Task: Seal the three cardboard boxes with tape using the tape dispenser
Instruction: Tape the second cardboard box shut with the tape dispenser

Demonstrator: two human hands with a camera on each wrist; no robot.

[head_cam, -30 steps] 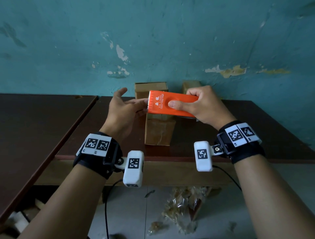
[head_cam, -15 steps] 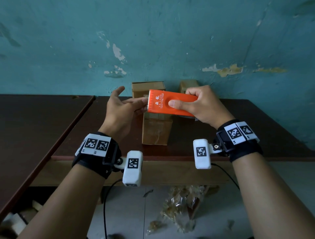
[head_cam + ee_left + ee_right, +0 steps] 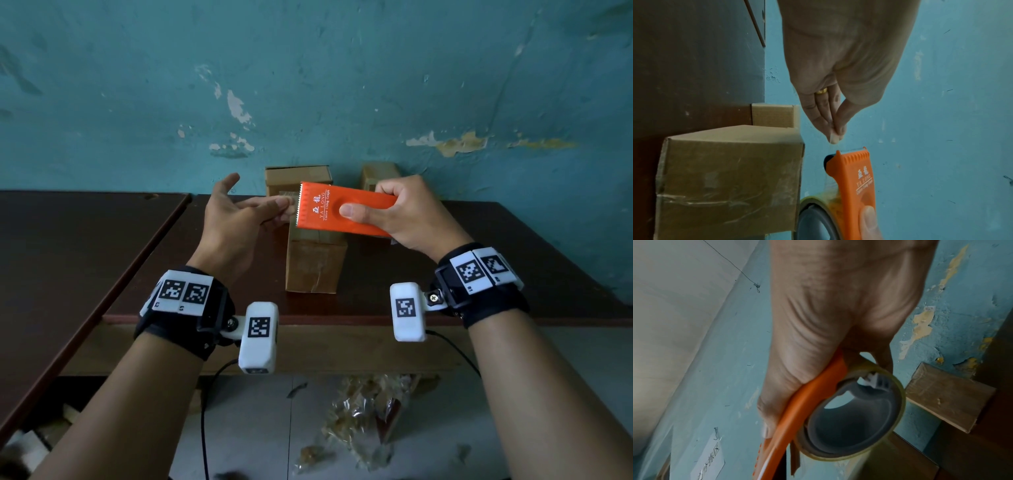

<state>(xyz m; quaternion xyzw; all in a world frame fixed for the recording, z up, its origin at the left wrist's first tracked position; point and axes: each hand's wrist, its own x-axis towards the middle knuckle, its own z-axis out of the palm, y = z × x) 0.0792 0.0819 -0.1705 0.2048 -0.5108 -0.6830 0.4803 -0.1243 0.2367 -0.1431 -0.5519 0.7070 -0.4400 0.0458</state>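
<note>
Your right hand (image 3: pixel 411 212) holds the orange tape dispenser (image 3: pixel 346 214) above the dark tabletop (image 3: pixel 479 274), thumb pressed flat on its top plate and the other fingers curled round the far edge; the right wrist view shows the roll of clear tape (image 3: pixel 851 415) seated beneath the plate. Your left hand (image 3: pixel 236 222) meets the serrated cutter end, and the left wrist view shows its fingertips (image 3: pixel 835 136) pressed together just beyond the teeth, apparently pinching the loose end of the tape, though the film is too clear to make out for certain.

Three cardboard boxes wait on the tabletop. The nearest box (image 3: pixel 315 263) stands directly under the dispenser and your hands; the left wrist view shows glossy strips already across one of its side faces. A second box (image 3: pixel 298 178) sits behind it against the teal wall (image 3: pixel 308 85), and a third box (image 3: pixel 378 173) stands near the wall behind your right hand, mostly hidden.

You appear to be at the start of a taping pass: freeing the tape end before laying it on the nearest box. Whether that box's top seam is sealed cannot be told, as the dispenser covers it. The next move likely calls for drawing out enough tape with your left hand while your right keeps the dispenser steady, then lowering both so the strip lands along the flap seam.
</note>
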